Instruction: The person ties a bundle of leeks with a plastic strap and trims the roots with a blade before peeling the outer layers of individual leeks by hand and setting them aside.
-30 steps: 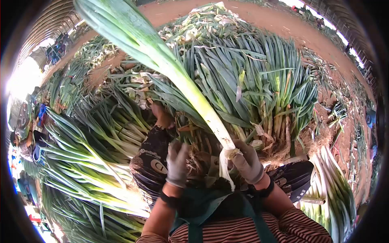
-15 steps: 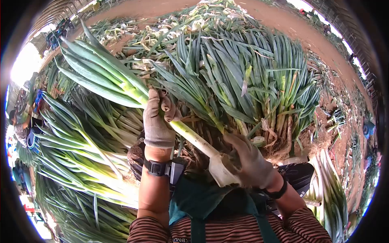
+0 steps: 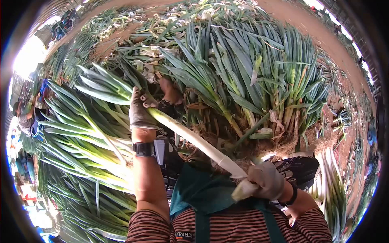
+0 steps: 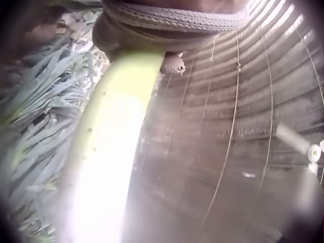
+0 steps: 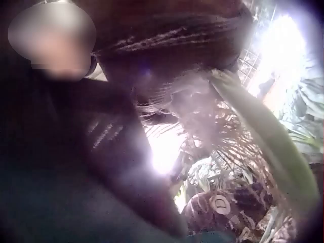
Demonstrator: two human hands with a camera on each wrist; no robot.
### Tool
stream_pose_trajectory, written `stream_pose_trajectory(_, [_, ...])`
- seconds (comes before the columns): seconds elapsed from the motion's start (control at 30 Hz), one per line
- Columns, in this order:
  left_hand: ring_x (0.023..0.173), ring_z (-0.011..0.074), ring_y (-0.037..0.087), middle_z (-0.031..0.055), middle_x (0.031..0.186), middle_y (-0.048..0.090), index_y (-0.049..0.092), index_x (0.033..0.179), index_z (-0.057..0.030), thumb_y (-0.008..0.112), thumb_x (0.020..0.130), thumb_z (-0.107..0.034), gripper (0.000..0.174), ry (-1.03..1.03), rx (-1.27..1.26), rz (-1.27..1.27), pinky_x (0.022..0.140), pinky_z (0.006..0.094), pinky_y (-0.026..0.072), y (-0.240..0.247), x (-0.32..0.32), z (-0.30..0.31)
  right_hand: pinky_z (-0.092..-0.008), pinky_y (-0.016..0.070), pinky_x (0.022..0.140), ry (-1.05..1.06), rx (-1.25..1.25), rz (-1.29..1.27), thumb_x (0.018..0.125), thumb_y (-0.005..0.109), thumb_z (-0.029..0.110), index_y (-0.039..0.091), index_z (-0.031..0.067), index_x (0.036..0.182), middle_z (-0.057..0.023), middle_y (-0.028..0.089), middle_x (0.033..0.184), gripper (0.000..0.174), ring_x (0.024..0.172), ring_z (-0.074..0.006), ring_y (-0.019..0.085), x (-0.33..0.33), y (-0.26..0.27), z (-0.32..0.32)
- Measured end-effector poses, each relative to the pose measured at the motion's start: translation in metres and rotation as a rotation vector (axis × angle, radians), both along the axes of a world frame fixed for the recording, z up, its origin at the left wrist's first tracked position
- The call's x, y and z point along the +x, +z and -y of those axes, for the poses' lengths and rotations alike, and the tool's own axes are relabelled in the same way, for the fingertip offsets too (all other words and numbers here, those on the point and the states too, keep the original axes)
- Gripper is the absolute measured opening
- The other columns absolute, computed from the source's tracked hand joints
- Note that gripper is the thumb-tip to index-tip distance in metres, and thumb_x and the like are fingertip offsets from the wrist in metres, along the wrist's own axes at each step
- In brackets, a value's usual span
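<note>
Brown path (image 3: 298, 23) curves across the far edge of the head view from 12 toward 2 o'clock, with leaf scraps (image 3: 172, 20) on your side of it. Ribbed roofing (image 4: 245, 111) arches overhead in the left wrist view. Closer in, standing leeks (image 3: 259, 77) bound your space at 1 o'clock, and a pile of leeks (image 3: 85, 158) spreads from 7 to 10, its edge right beside your left forearm. At 4 o'clock, a bundle (image 3: 331, 192) sits near your right forearm. Your room for moving is the narrow space between these, above your green apron (image 3: 198, 188). You have one leek (image 3: 194, 139) slanting across the middle, leaves toward 10 o'clock, white end toward 4. Your left hand (image 3: 142, 109) is closed around its upper stem. Your right hand (image 3: 265, 180), slightly blurred, is curled at the white end, gripping a pale outer leaf (image 3: 244, 191).
</note>
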State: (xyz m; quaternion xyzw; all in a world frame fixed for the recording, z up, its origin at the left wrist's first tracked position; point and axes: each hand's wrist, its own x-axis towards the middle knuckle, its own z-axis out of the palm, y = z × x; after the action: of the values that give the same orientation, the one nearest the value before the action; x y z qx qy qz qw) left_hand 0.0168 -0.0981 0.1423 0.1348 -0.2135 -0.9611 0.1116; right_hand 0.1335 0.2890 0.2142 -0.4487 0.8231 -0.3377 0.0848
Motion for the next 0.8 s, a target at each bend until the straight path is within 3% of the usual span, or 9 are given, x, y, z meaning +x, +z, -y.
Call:
stream_pose_trajectory(0.17, [0.045,0.0051,0.039,-0.0085,0.06,0.044,0.054,0.081,-0.0159,0.056,0.097,-0.033,0.024,0.148,0.002,0.087,0.046,0.0229,0.0379,-0.011,-0.012,0.031,-0.0354,0.0378,0.044,-0.283,-0.029,-0.111,0.072,0.078,0.028,0.049,0.0083,0.069,-0.0068,0.047,0.058,0.035,0.048,-0.0258,0.05,0.036,0.021,-0.056])
stream_pose_trajectory(0.2, [0.046,0.005,0.04,-0.0086,0.061,0.045,0.055,0.079,-0.0163,0.056,0.097,-0.033,0.025,0.138,0.003,0.058,0.047,0.0232,0.0385,-0.005,-0.009,0.038,-0.0351,0.0377,0.044,-0.431,-0.247,0.136,0.072,0.077,0.027,0.049,0.0086,0.069,-0.0067,0.047,0.056,0.033,0.048,-0.0256,0.05,0.051,-0.005,-0.087])
stream_pose_trajectory(0.37, [0.048,0.007,0.038,-0.0074,0.059,0.042,0.053,0.085,-0.0147,0.056,0.096,-0.043,0.03,0.296,-0.256,0.01,0.049,0.0244,0.0391,0.019,-0.006,0.03,-0.0379,0.0498,0.064,-0.338,0.815,-0.228,0.074,0.075,0.018,0.057,0.0076,0.091,-0.0132,0.062,0.086,0.026,0.074,-0.0291,0.062,0.011,0.007,-0.07])
stream_pose_trajectory(0.47, [0.051,0.0081,0.04,-0.0054,0.062,0.043,0.052,0.089,-0.0124,0.055,0.095,-0.046,0.035,0.372,-0.325,-0.026,0.052,0.0254,0.0395,0.046,0.006,0.001,-0.0375,0.0509,0.083,-0.331,0.519,-0.212,0.07,0.078,0.025,0.059,0.0026,0.109,-0.018,0.061,0.112,0.048,0.101,-0.0366,0.061,-0.013,0.023,-0.046])
stream_pose_trajectory(0.57, [0.055,0.0078,0.042,-0.0037,0.067,0.046,0.053,0.1,-0.0099,0.053,0.094,-0.051,0.041,0.341,-0.384,-0.132,0.056,0.0246,0.0413,0.068,0.024,-0.038,-0.0399,0.0498,0.086,-0.348,0.054,-0.129,0.072,0.078,0.022,0.058,0.0005,0.108,-0.02,0.06,0.116,0.046,0.106,-0.0361,0.06,-0.033,0.034,-0.004])
stream_pose_trajectory(0.67, [0.064,0.0136,0.051,0.0027,0.079,0.057,0.053,0.111,-0.0066,0.047,0.095,-0.057,0.053,0.171,-0.469,-0.29,0.065,0.0258,0.046,0.07,0.04,-0.073,-0.0389,0.0517,0.08,-0.372,-0.206,-0.327,0.078,0.076,0.021,0.059,-0.0001,0.107,-0.019,0.066,0.104,0.04,0.096,-0.0287,0.066,-0.053,0.012,0.051])
stream_pose_trajectory(0.7, [0.076,0.0181,0.059,0.007,0.092,0.062,0.051,0.119,-0.0052,0.046,0.097,-0.054,0.054,0.195,-0.667,-0.269,0.075,0.0319,0.0501,0.067,0.044,-0.075,-0.0392,0.0518,0.075,-0.39,-0.165,-0.139,0.078,0.076,0.025,0.06,0.0017,0.105,-0.0176,0.066,0.097,0.04,0.088,-0.03,0.066,-0.058,-0.001,0.053])
stream_pose_trajectory(0.77, [0.092,0.0204,0.062,0.0111,0.107,0.062,0.049,0.126,-0.0039,0.046,0.098,-0.05,0.054,0.165,-0.393,-0.378,0.086,0.0355,0.0501,0.088,0.05,-0.095,-0.0398,0.0521,0.065,-0.423,-0.077,0.246,0.078,0.077,0.034,0.061,0.0051,0.101,-0.0148,0.067,0.082,0.04,0.074,-0.0327,0.067,-0.056,-0.025,0.053])
stream_pose_trajectory(0.8, [0.097,0.0205,0.061,0.012,0.111,0.061,0.049,0.127,-0.0035,0.047,0.098,-0.048,0.053,0.271,-0.444,-0.313,0.088,0.0349,0.0496,0.098,0.054,-0.094,-0.0394,0.0514,0.06,-0.445,-0.121,0.22,0.078,0.078,0.035,0.061,0.0047,0.098,-0.0129,0.066,0.072,0.04,0.066,-0.0313,0.067,-0.053,-0.026,0.051])
